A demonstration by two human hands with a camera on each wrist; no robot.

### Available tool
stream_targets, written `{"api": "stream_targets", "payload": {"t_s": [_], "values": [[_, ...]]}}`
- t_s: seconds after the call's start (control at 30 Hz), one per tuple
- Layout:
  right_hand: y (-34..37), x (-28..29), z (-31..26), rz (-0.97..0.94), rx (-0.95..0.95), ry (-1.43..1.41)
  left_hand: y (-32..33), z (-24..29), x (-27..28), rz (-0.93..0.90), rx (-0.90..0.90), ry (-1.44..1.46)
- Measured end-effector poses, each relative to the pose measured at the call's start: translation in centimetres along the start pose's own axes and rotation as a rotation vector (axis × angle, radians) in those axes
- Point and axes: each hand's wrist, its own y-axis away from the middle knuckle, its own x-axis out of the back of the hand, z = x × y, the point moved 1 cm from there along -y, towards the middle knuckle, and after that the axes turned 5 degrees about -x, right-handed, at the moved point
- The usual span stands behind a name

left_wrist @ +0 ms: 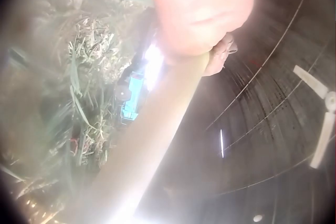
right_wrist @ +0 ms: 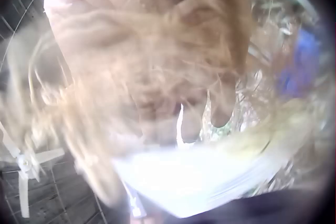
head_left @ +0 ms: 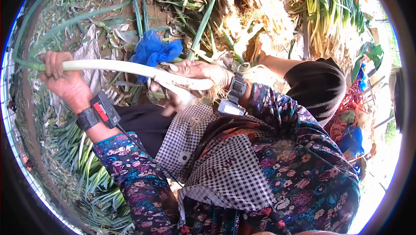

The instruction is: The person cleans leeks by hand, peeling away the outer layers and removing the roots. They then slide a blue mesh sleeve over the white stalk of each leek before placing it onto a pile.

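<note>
A long green onion lies level across the front of the body, its white shank toward the right. My left hand grips it where white turns to green; long leaves trail off beyond that fist. In the left wrist view the pale shank runs down from the curled hand. My right hand holds the root end, with blurred fingers below the shank. A loose pale layer splits away from the shank there. Stringy roots hang by the right wrist and blur across the right wrist view.
Blue netting lies just beyond the onion. Piles of green onions stand at the top right and lower left. Leaf scraps cover the ground. A dark-clothed knee rises at right, near red netting.
</note>
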Motion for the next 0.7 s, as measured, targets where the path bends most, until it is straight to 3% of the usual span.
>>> {"api": "stream_targets", "payload": {"t_s": [0.03, 0.1, 0.13, 0.17, 0.2, 0.27, 0.37, 0.4, 0.43, 0.5, 0.53, 0.57, 0.6, 0.67, 0.7], "values": [[0.0, 2.3, 1.3, -0.028, -0.008, 0.069, 0.1, 0.0, -0.3, -0.037, -0.020, -0.038], [-0.2, 2.1, 2.6, -0.201, -0.134, -0.471, -0.2, -0.1, -0.9, -0.070, -0.034, -0.077], [-0.2, 2.0, 2.4, -0.200, -0.130, -0.472, -0.6, -0.4, -1.2, 0.062, -0.012, -0.140], [0.0, 2.1, 2.0, 0.033, -0.103, -0.063, -0.7, -0.5, -1.2, 0.194, 0.010, -0.203], [0.3, 2.4, 1.6, 0.265, -0.075, 0.347, -0.8, -0.4, -0.4, 0.195, 0.010, -0.202], [1.7, 3.3, 0.7, 0.350, -0.098, 0.357, -0.7, 0.2, 1.8, 0.251, 0.138, -0.191], [6.2, 8.5, 1.7, 0.492, -0.026, 0.141, -0.8, 2.8, 2.0, 0.189, 0.046, -0.210], [8.2, 10.8, 1.9, 0.540, -0.053, 0.392, -0.9, 4.1, 2.7, 0.076, 0.051, -0.278], [10.2, 13.0, 1.9, 0.582, -0.081, 0.642, -0.8, 4.4, 2.9, 0.077, 0.050, -0.279], [13.7, 17.0, 2.0, 0.452, 0.065, 1.347, -0.9, 4.6, 3.2, 0.133, -0.062, -0.651], [16.8, 19.8, 2.5, 0.544, -0.370, 1.537, -1.1, 4.5, 2.8, 0.131, -0.061, -0.649], [18.9, 21.6, 2.8, 0.623, -0.829, 1.685, -1.1, 4.5, 2.0, 0.324, -0.209, -0.861], [19.1, 21.4, 2.7, 0.627, -0.831, 1.683, -1.1, 4.5, 1.4, 0.522, -0.357, -1.069], [19.4, 19.4, 1.9, 0.814, -0.880, 1.763, -0.9, 1.5, 0.3, 0.624, -0.404, -1.161], [17.7, 17.0, 0.8, 0.771, -0.770, 1.901, -0.4, 0.9, -0.1, 0.725, -0.468, -1.258]]}}
